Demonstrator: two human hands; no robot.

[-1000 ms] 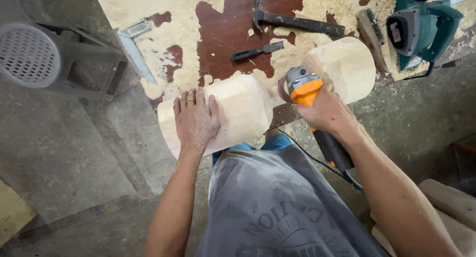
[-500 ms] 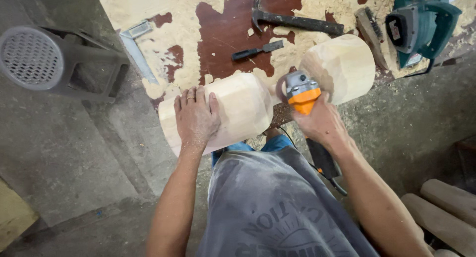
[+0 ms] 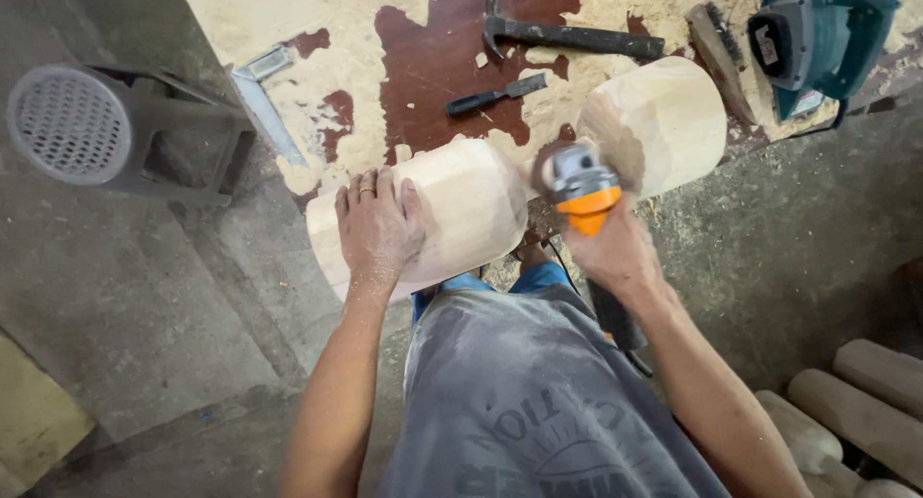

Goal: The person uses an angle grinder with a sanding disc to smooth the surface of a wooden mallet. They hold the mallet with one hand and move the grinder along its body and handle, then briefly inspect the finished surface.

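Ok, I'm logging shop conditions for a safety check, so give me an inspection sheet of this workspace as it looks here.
Surface: workbench with a dark red top, mostly under pale sawdust.
Job's things: pale wooden block with a narrowed waist lying at the bench edge; orange and grey angle grinder at that waist.
Clutter: hammer, chisel, brush, metal square, teal power planer.
Grippers: left hand flat on the block; right hand gripping the grinder.
Cables: dark cord running down from the grinder past the person's body.
Surroundings: grey fan on the concrete floor; rounded wooden pieces lower right.
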